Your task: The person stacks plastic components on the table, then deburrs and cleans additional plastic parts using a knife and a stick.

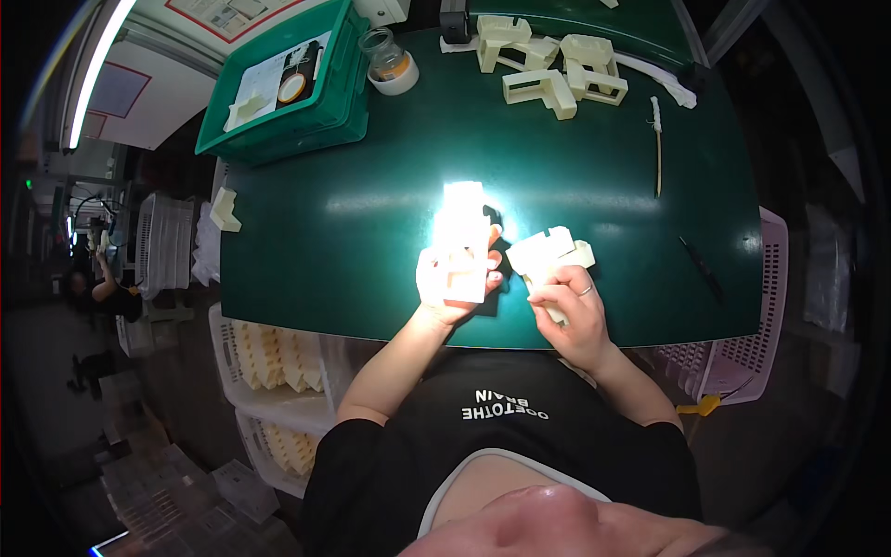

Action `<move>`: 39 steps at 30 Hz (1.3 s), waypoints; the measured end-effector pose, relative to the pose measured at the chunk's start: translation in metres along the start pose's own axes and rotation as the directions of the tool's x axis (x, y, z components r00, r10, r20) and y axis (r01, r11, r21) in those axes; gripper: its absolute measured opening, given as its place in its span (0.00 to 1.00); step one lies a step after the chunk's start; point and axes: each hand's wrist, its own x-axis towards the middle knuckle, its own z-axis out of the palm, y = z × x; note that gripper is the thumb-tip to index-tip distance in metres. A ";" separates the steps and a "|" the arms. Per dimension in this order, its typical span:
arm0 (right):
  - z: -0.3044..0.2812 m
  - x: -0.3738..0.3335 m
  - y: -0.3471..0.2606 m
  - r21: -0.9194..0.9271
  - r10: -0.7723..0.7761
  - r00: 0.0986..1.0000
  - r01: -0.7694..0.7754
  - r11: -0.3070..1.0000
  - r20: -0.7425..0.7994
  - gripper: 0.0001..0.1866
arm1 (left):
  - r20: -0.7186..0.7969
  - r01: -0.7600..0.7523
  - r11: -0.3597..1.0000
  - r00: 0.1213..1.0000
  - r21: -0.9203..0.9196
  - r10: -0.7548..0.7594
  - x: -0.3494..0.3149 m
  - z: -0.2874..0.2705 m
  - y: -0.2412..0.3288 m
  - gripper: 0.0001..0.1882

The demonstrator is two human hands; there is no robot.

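My left hand (445, 283) holds a cream plastic moulded part (462, 237) upright over the near side of the dark green table (371, 232); bright light washes out the part's surface. My right hand (571, 311) grips a second cream plastic part (548, 252), blocky with cut-outs, just to the right of the first. The two parts are close together but apart. Both hands hover near the table's front edge.
Several more cream parts (552, 70) lie at the table's far side. A green bin (288, 88) with papers and a tape roll stands far left, a glass jar (388, 60) beside it. A thin stick (658, 148) and a dark tool (701, 269) lie right. White crates (269, 362) of parts stand left; a pink basket (756, 316) right.
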 end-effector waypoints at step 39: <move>0.011 0.025 0.002 0.012 -0.045 0.999 0.044 0.999 0.026 0.17 | 0.245 0.033 0.971 0.969 -0.237 0.027 -0.003 -0.004 0.014 0.37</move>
